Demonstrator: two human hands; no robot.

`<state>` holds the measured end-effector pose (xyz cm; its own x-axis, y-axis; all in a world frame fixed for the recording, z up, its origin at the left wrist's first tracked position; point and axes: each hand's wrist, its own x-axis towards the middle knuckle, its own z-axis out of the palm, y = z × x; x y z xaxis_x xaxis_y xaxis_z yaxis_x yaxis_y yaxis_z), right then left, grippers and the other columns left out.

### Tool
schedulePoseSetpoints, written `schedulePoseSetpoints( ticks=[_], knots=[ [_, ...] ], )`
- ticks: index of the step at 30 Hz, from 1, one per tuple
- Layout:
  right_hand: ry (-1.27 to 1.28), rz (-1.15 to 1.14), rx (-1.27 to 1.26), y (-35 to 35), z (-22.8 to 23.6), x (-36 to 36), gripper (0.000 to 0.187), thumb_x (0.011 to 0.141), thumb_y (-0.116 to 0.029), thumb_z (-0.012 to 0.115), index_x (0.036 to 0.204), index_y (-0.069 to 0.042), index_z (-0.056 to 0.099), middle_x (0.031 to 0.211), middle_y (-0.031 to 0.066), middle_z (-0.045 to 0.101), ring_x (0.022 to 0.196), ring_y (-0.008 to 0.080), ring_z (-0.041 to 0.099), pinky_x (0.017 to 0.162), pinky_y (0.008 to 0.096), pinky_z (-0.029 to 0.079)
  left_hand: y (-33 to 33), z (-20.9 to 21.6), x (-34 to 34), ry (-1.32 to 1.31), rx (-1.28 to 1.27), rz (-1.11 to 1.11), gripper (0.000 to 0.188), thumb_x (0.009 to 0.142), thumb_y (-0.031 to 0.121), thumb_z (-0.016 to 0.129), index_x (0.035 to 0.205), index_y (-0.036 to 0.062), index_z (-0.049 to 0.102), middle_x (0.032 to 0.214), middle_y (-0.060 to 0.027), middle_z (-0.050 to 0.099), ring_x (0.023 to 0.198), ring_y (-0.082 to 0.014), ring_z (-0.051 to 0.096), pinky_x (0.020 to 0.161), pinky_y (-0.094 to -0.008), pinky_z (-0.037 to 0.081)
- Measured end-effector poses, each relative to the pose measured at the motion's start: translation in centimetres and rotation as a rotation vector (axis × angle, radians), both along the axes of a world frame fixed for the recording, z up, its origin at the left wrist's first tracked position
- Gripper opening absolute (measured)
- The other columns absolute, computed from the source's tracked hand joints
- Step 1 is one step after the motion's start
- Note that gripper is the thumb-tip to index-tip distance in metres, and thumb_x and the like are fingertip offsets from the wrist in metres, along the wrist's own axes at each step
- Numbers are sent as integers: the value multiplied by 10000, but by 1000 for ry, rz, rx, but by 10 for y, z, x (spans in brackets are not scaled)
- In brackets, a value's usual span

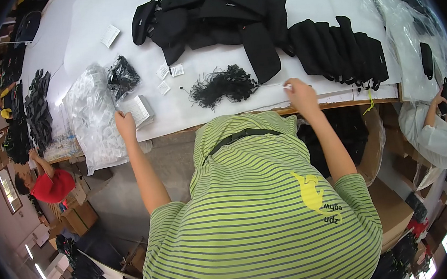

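Observation:
My right hand [301, 95] is closed in a pinch at the table's front edge, holding a thin cord that runs back to a tangled bundle of black cords [224, 86]. A small white bit shows at its fingertips. My left hand [124, 121] has its fingers curled beside a stack of white printed labels [141, 110] and a pile of clear plastic bags [93, 113]; what its fingertips grip is hidden. Behind the stack sits a clear bag of small black pieces [122, 76]. Loose white labels [163, 87] lie between it and the cords.
Black fabric pouches [212, 15] are heaped at the back, and a row of black pouches [338, 50] lies at right. Black straps [38, 108] and a person in red [52, 186] are at left. Another person in white [430, 134] works at right near plastic sheeting [404, 17].

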<state>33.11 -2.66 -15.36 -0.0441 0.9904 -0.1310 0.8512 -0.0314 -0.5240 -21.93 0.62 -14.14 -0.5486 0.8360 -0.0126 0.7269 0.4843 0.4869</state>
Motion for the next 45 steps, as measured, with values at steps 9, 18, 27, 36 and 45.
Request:
schedulePoseSetpoints(
  ticks=[9,18,27,36,45],
  knots=[
    [5,81,107,23,-29,-39,105,794,-168,659,868,-94,643,861,90,644,702,299,625,625,395,493,9,66,149,-633,-27,-190,350,822,91,564,1127,71,396,828,-76,512,725,-150,500,607,-303,421],
    [868,-152,-216,9,48,-47,81,849,-79,623,823,-17,577,625,-1,503,542,72,438,519,226,375,-22,101,268,-858,-136,-556,536,810,223,722,1196,69,383,1000,-91,542,927,-147,504,828,-282,404],
    [684,-52,-98,11,86,-57,115,848,-120,619,836,-13,578,483,21,398,455,120,363,472,283,304,-21,99,298,-818,-48,-724,306,833,183,668,1048,7,539,980,-84,582,886,-192,571,803,-294,440],
    [448,17,-145,22,92,-54,121,843,-146,652,862,-26,647,496,65,451,451,154,397,473,297,311,-13,87,302,-1025,17,-729,277,863,169,636,1080,11,568,1030,-54,590,914,-165,563,807,-276,442],
    [558,-39,-112,20,99,-52,134,853,-150,649,856,-18,630,496,28,423,454,96,356,462,284,280,9,66,294,-1344,-244,-604,202,936,223,567,1012,40,530,807,-38,626,744,-100,569,692,-232,449]
  ],
)
